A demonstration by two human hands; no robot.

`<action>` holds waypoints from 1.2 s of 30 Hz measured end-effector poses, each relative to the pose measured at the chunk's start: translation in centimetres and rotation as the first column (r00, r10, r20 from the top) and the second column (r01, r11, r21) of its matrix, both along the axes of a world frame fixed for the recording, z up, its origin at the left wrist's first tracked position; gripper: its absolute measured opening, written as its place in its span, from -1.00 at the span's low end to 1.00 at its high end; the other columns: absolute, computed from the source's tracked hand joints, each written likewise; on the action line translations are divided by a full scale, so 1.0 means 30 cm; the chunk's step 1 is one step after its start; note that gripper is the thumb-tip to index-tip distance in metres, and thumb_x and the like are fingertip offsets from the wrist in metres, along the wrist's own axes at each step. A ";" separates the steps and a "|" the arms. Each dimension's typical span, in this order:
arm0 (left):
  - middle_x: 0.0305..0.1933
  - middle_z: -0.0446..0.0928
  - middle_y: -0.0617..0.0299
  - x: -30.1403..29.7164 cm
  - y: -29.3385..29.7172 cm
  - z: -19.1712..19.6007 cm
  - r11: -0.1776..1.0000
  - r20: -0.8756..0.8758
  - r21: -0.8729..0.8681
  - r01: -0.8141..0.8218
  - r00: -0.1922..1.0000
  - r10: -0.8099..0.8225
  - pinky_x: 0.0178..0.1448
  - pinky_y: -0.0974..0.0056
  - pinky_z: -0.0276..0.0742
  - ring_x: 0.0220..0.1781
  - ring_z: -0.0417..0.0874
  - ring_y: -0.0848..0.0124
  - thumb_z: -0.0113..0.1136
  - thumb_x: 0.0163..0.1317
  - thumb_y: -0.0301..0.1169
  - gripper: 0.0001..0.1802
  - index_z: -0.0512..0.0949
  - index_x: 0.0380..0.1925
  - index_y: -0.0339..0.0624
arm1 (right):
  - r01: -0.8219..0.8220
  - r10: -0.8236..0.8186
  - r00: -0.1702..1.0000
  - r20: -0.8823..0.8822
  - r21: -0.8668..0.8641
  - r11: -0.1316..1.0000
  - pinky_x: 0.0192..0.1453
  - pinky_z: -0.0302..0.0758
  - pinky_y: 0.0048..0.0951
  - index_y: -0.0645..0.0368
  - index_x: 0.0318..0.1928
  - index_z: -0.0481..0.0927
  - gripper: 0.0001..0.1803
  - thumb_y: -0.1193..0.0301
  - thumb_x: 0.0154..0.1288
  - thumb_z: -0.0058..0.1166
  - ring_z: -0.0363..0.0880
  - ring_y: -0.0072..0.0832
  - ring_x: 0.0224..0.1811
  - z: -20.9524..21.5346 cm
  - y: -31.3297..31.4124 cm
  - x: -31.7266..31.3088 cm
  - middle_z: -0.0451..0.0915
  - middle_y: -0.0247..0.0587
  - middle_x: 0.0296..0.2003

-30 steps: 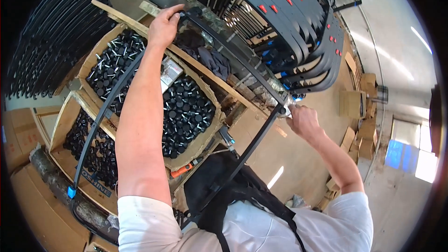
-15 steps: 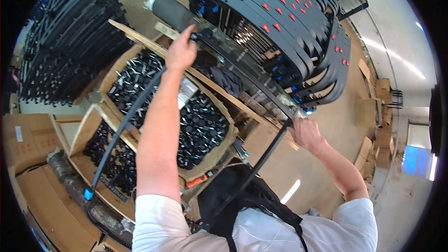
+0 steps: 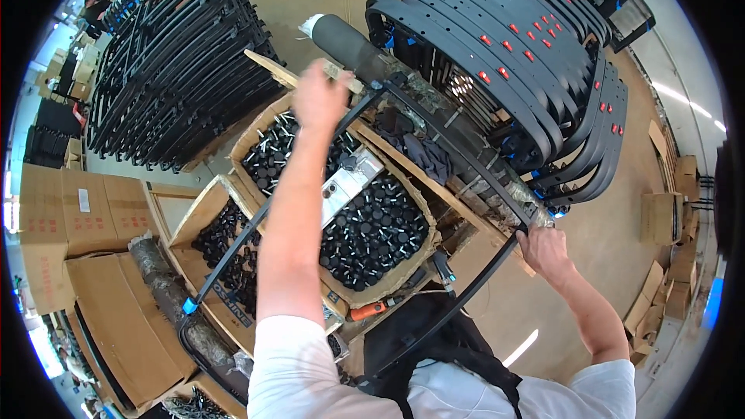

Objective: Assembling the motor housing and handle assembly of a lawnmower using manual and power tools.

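Observation:
A black tubular metal frame (image 3: 466, 159) lies across the bench, its far bar resting along a padded roll (image 3: 345, 45). My right hand (image 3: 547, 250) is closed round the frame's right corner. Just left of the opposite corner, apart from the bar, is my left hand (image 3: 320, 99); its fingers are smeared by motion beside a wooden end. One leg of the frame runs under my left forearm to a blue tip (image 3: 190, 306); the other comes back toward my body. Beneath lies a carton (image 3: 425, 252) full of black round-headed pieces with metal threaded stems.
Stacked black curved panels (image 3: 473, 23) with red bits stand at the far right. Black frames (image 3: 178, 77) fill the far left. Cardboard boxes (image 3: 116, 310) and a second wrapped roll (image 3: 174, 295) sit at left. An orange-handled tool (image 3: 367, 311) lies near my waist.
My left hand has come off the frame's corner and moved left of it. The right hand keeps its hold. The whole view has swung, shifting the scene rightward.

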State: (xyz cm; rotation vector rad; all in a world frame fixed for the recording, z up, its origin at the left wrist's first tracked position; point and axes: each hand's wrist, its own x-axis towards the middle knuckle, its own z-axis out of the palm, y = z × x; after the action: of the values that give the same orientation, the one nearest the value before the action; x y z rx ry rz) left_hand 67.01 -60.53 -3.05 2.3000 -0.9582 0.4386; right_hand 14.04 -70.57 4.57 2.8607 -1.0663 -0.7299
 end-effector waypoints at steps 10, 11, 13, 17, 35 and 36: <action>0.17 0.69 -0.12 0.172 0.409 0.006 0.830 -0.306 0.192 -0.524 0.772 0.558 0.19 -0.20 0.62 0.12 0.73 -0.18 -0.05 0.60 0.03 -0.49 0.63 0.09 -0.16 | -0.002 0.002 1.000 0.003 -0.041 0.999 -0.29 0.69 -0.03 0.28 -0.33 0.68 -0.47 0.05 0.57 0.00 0.78 -0.01 -0.40 -0.014 0.014 0.016 0.73 0.10 -0.49; 0.13 0.69 -0.18 0.148 0.496 0.008 0.885 -0.256 0.122 -0.450 0.847 0.466 0.23 -0.18 0.60 0.14 0.72 -0.20 -0.04 0.60 0.03 -0.46 0.61 0.11 -0.23 | 0.018 -0.019 1.000 -0.015 -0.030 0.999 -0.28 0.68 -0.01 0.28 -0.33 0.69 -0.48 0.07 0.56 0.01 0.78 0.00 -0.39 -0.001 0.008 0.019 0.73 0.11 -0.47; 0.01 0.72 -0.16 0.068 0.641 0.006 0.942 -0.165 0.227 -0.248 0.943 0.289 0.15 -0.15 0.61 0.07 0.73 -0.17 0.06 0.57 -0.05 -0.56 0.64 0.07 -0.20 | -0.068 0.067 0.993 -0.098 -0.010 0.998 -0.28 0.68 -0.03 0.25 -0.36 0.70 -0.53 0.10 0.53 0.05 0.79 -0.02 -0.37 0.012 -0.028 0.022 0.75 0.09 -0.45; -0.26 0.72 -0.12 -0.192 0.822 -0.054 0.952 -0.286 0.299 -0.065 0.946 0.154 -0.02 -0.16 0.63 -0.16 0.75 -0.14 0.04 0.58 -0.04 -0.54 0.69 -0.24 -0.20 | -0.441 0.436 0.893 -0.113 -0.025 0.897 -0.28 0.70 -0.15 0.13 -0.28 0.69 -0.83 0.33 0.34 0.12 0.79 -0.12 -0.32 0.058 -0.070 0.334 0.73 -0.12 -0.41; -0.29 0.78 -0.02 -0.197 0.821 -0.051 0.907 -0.397 0.404 -0.115 0.872 0.287 -0.08 -0.13 0.70 -0.21 0.83 -0.03 -0.23 0.67 0.05 -0.40 0.70 -0.27 -0.08 | -0.686 0.631 0.726 -0.275 -0.353 0.636 -0.14 0.75 -0.21 0.03 -0.24 0.81 -0.80 0.34 0.39 0.12 0.86 -0.23 -0.11 -0.044 -0.170 1.436 0.83 -0.14 -0.18; -0.29 0.78 -0.02 -0.202 0.821 -0.048 0.906 -0.413 0.409 -0.112 0.862 0.293 -0.07 -0.13 0.70 -0.21 0.83 -0.03 -0.22 0.66 0.05 -0.40 0.70 -0.27 -0.09 | -0.652 0.651 0.744 -0.151 -0.379 0.657 -0.10 0.75 -0.20 0.04 -0.22 0.81 -0.81 0.34 0.38 0.14 0.85 -0.23 -0.08 -0.044 -0.164 1.432 0.83 -0.13 -0.17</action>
State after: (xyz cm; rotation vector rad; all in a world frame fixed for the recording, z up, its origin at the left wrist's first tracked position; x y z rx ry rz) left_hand 60.95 -35.89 -4.49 2.6854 -0.5853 -0.2453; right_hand 56.99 -75.49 3.24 2.5556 -0.0844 -0.3789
